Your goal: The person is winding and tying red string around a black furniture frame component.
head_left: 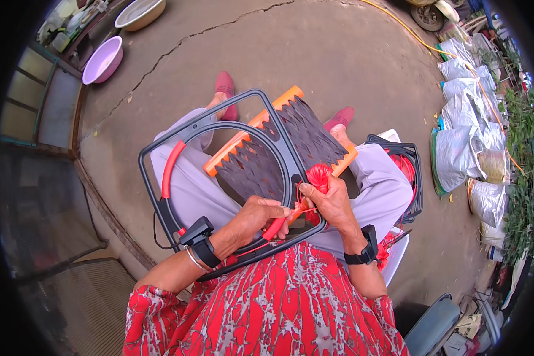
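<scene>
A black plastic frame (pixel 194 126), square with rounded corners and a round ring inside, rests tilted across my lap. Red wrapping (pixel 172 169) covers parts of the ring. At the ring's near right side my left hand (pixel 256 218) is closed, thumb and fingers pinching beside another red-wrapped stretch (pixel 274 228). My right hand (pixel 332 204) grips a bundle of red cord (pixel 318 175) at the frame's right corner, its thumb on top. A thin red strand runs near the fingers. What lies under the left fingertips is too small to make out.
Beyond the frame, between my legs, stands an orange-railed piece with dark mesh (pixel 311 127). At right are stacked black frames (pixel 418 184) and a white tub (pixel 399 258) with red material. Filled white sacks (pixel 457 148) line the right; a purple basin (pixel 103 60) sits far left.
</scene>
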Tool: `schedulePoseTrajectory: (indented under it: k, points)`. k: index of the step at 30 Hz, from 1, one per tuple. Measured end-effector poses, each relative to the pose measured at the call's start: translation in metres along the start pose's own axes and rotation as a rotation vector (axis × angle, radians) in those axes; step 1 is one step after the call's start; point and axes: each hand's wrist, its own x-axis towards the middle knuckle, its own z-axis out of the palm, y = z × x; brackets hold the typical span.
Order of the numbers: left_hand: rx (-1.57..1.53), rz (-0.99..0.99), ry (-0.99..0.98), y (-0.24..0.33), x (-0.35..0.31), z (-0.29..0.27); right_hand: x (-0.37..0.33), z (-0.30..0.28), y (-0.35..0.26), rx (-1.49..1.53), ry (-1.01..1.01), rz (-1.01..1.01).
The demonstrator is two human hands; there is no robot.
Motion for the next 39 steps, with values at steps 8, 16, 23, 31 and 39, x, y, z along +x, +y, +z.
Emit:
schedulePoseTrajectory:
  k: [8,16,23,31,39]
  points:
    - [0.036,0.028,0.019,-0.009,-0.01,-0.001,-0.006,0.005,0.002,0.053,-0.028,0.026]
    - [0.073,0.016,0.022,-0.009,-0.014,-0.001,-0.008,0.006,0.014,0.056,-0.044,-0.035]
    - [-0.044,-0.019,0.054,-0.007,-0.015,0.0,-0.006,0.0,0.003,0.058,-0.089,0.026]
    - [0.027,0.137,0.115,-0.006,0.017,-0.021,-0.005,-0.045,0.033,0.027,0.349,-0.171]
    - [0.072,0.135,0.245,-0.024,0.035,-0.02,-0.018,-0.047,-0.01,-0.166,0.035,0.121]
